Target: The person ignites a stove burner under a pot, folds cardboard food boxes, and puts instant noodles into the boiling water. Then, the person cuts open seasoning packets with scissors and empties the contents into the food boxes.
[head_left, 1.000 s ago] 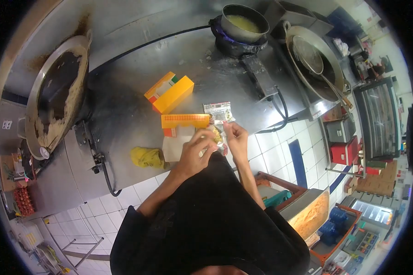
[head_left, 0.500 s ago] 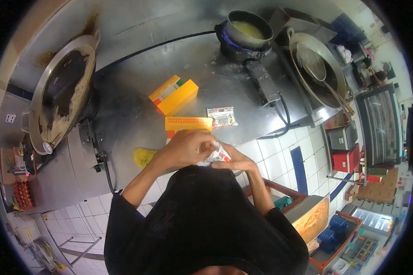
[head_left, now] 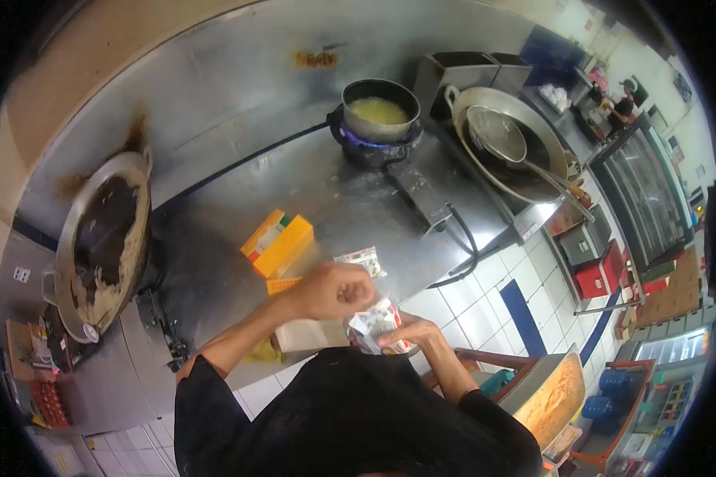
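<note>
Moved farther over the bench [head_left: 334,203], my left fingers [head_left: 359,292] curl; I can't tell around what. My right fingers [head_left: 406,332] grasp the printed packet [head_left: 376,319] by the near edge, likely steadying it.

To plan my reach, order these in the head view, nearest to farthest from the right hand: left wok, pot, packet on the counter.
From the right hand:
1. Packet, on the counter.
2. Pot, farther back.
3. Left wok, far left.
</note>
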A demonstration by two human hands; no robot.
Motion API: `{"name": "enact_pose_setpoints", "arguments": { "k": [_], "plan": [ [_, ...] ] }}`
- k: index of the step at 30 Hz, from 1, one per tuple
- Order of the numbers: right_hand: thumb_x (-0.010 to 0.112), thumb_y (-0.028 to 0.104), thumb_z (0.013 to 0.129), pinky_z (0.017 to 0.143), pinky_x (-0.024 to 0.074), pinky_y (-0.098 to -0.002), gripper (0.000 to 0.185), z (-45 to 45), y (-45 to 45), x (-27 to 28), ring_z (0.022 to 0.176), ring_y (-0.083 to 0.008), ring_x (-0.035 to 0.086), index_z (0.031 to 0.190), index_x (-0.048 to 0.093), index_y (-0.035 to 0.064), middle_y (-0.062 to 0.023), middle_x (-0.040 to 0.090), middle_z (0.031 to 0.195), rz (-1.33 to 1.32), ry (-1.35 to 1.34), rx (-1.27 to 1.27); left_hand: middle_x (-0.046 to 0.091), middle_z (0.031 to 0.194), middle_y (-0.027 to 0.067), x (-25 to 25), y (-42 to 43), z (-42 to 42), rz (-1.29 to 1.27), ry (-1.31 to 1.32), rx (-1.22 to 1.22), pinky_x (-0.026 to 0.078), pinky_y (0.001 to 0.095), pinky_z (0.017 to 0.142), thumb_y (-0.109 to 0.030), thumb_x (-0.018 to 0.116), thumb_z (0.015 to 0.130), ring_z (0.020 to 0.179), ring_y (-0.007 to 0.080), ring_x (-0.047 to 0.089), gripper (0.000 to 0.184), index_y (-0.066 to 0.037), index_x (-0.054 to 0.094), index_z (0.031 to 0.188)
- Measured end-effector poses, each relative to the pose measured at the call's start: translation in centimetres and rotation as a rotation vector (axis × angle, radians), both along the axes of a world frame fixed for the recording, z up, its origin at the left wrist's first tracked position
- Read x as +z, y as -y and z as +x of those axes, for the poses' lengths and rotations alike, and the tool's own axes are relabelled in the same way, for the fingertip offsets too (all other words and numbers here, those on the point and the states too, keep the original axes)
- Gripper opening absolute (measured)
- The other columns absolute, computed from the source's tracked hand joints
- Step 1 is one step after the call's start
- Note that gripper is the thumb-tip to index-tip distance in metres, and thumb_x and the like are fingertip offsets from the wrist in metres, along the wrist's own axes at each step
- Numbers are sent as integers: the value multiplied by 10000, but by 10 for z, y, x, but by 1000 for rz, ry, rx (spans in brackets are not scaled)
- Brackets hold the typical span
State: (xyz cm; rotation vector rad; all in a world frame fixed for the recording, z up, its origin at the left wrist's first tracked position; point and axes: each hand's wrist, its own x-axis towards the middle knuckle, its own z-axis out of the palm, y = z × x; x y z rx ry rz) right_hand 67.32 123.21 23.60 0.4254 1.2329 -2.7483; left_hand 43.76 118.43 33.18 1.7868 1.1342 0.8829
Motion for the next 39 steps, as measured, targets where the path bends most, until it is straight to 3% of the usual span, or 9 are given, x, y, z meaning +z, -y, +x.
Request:
{"name": "enact_pose_setpoints", "arguments": {
  "k": [2, 5, 9, 14, 18, 24, 29, 34, 39],
  "plan": [
    [811, 49, 713, 1078, 342, -346, 818, 2, -9, 10, 1229, -229, 500, 1403, 375, 4, -127, 553, 1291, -26, 21, 29, 645, 719, 69, 13, -17, 5, 30, -83, -55, 479, 342, 583, -118, 692, 753, 615, 208, 622, 154, -60, 673, 894],
    [845, 165, 710, 950, 452, -309, 836, 7, -32, 21, 1096, -183, 554, 1394, 386, 24, -79, 546, 1259, 412, -9, -14, 660, 723, 85, 24, -43, 19, 82, -136, -93, 488, 343, 587, -126, 672, 783, 628, 216, 637, 123, -59, 676, 886],
    [842, 222, 726, 847, 482, -286, 859, 28, -81, 28, 1032, -159, 538, 1400, 351, 16, -76, 548, 1187, 252, 47, 62, 672, 749, 105, 31, -67, 37, 64, -108, -91, 501, 346, 596, -134, 680, 773, 653, 239, 653, 163, -45, 676, 910],
    [834, 242, 734, 965, 411, -311, 844, 55, -119, 21, 1098, -178, 522, 1399, 363, 19, -69, 538, 1230, 180, -46, 7, 641, 884, 135, 14, -98, 69, 134, -316, -128, 495, 395, 714, -52, 673, 691, 822, 317, 634, 326, -28, 620, 1012],
    [785, 326, 794, 761, 449, -261, 604, 70, -163, 10, 900, -117, 544, 1222, 492, 16, -23, 590, 983, 331, -146, 87, 608, 840, 127, 16, -136, 94, 19, -316, -131, 468, 405, 713, -36, 658, 670, 815, 336, 603, 316, -24, 598, 980],
    [810, 339, 750, 832, 448, -269, 752, 88, -235, 25, 997, -134, 522, 1315, 448, -1, -61, 574, 1141, 322, -138, 182, 624, 840, 116, 56, -195, 107, -15, -289, -23, 479, 412, 695, -82, 723, 605, 798, 308, 628, 353, -14, 601, 929],
    [806, 273, 748, 1089, 327, -384, 937, 77, -287, 48, 1290, -246, 411, 1465, 265, 4, -152, 467, 1382, 512, -244, 160, 626, 829, 117, 96, -240, 98, 26, -349, -29, 487, 401, 703, -76, 713, 591, 799, 287, 633, 346, -11, 617, 918],
    [779, 253, 742, 985, 405, -298, 819, 38, -349, 92, 1159, -169, 512, 1402, 361, 8, -98, 573, 1238, 350, -378, 179, 576, 750, 36, 132, -292, 69, 12, -367, 49, 448, 301, 701, -97, 729, 600, 740, 142, 548, 342, -33, 653, 927],
    [752, 244, 777, 1005, 429, -358, 786, 10, -396, 114, 1152, -236, 568, 1411, 353, 5, -125, 564, 1260, 342, -405, 146, 478, 665, -41, 154, -340, 34, -41, -408, 142, 375, 251, 638, -91, 747, 656, 647, 63, 424, 262, -63, 678, 907]
  ]
}}
